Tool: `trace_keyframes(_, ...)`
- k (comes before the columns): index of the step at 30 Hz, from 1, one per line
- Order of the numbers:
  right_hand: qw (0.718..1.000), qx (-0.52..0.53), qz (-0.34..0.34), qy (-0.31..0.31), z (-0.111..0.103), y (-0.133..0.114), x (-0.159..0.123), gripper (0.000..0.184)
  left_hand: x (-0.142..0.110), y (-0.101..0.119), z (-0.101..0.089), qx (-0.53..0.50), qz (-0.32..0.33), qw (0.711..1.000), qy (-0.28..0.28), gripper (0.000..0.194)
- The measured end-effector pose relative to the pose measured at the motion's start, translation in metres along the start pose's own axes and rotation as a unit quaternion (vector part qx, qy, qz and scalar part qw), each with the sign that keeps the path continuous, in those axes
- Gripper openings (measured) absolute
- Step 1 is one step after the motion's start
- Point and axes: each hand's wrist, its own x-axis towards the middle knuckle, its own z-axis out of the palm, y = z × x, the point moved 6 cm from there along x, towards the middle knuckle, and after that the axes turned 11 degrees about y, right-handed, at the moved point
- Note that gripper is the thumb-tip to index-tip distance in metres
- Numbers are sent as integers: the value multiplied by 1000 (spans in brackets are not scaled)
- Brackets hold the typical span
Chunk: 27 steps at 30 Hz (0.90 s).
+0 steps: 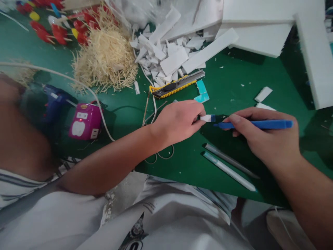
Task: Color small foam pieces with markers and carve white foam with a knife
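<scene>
Between the fingertips of my left hand [178, 119] is a small white foam piece [207, 118] with a blue-coloured end. My right hand [267, 135] grips a blue marker [272, 124] like a pen, its tip pointing left, close to the blue end of the foam. Just beyond my left hand lie two small turquoise pieces [202, 92] and a yellow and black utility knife [179, 84] with its blade out. Nearer to me, a grey pen [229, 159] and a white and teal marker [229, 171] lie side by side. Scissors [166, 152] are partly hidden under my left forearm.
White foam scraps [169, 55] are heaped at the back, with large foam boards [255, 38] behind to the right. A pile of thin wooden sticks [106, 55], a magenta power socket [86, 121] and a blue glue gun [56, 100] are on the left. A co-worker's arm [20, 135] reaches in there.
</scene>
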Motion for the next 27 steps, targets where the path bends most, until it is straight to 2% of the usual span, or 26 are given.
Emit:
trace_keyframes(4,1000,22,-7,7,-1,-1,1,10,0,0,0,-2,0,1000,5,8)
trace_keyframes(9,1000,20,9,13,-1,-1,0,18,0,0,1,0,-3,1000,-2,8)
trace_keyframes(14,997,73,21,8,0,1,1,14,0,1,1,15,-3,1000,-9,9)
trace_keyframes(20,995,86,40,22,-3,3,4,15,-2,5,0,44,16,999,-11,11)
trace_keyframes(27,993,113,23,0,-1,6,8,13,-3,5,-4,101,8,995,-14,25)
